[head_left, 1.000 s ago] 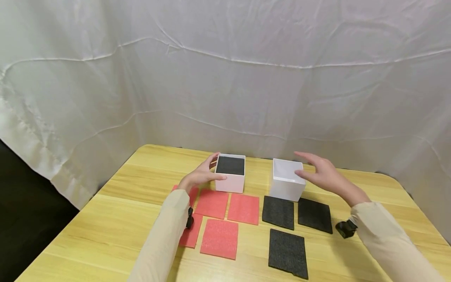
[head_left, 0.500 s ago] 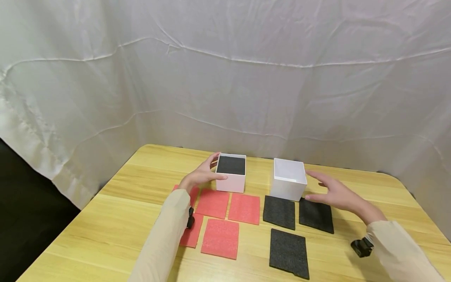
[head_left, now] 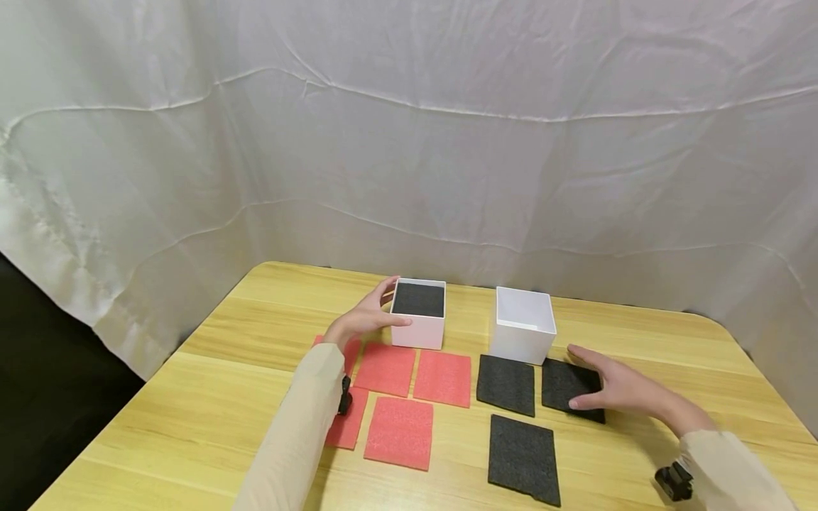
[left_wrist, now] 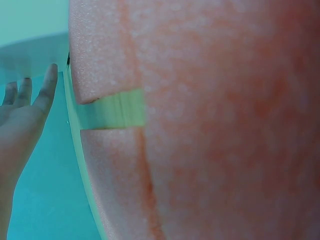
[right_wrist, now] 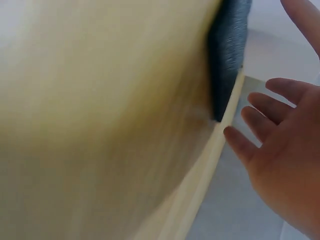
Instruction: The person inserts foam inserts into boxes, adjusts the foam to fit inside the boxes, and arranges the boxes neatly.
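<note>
Two white open-topped boxes side by side toward the back of a wooden desk [head_left: 255,440]. Left box [head_left: 418,323] lined with black foam inside; right box [head_left: 524,333] showing only a white interior. Left hand [head_left: 361,321] against the left wall of the left box, fingers extended along the far edge, thumb along the near edge, loosely cupping the corner without a firm curl. Right hand [head_left: 613,387] low over the rightmost black foam square [head_left: 569,387], fingers straight and spread, tips touching or just above its surface; exact contact not discernible. Two more black foam squares nearby: one [head_left: 506,385] just in front of the right box, one [head_left: 524,458] nearer the desk's front edge. Four pink foam squares [head_left: 399,431] grouped in front of the left box, partly under the left forearm. White draped cloth [head_left: 409,142] behind the desk. Right wrist view: open palm and spread fingers [right_wrist: 260,120] beside a black foam edge.
</note>
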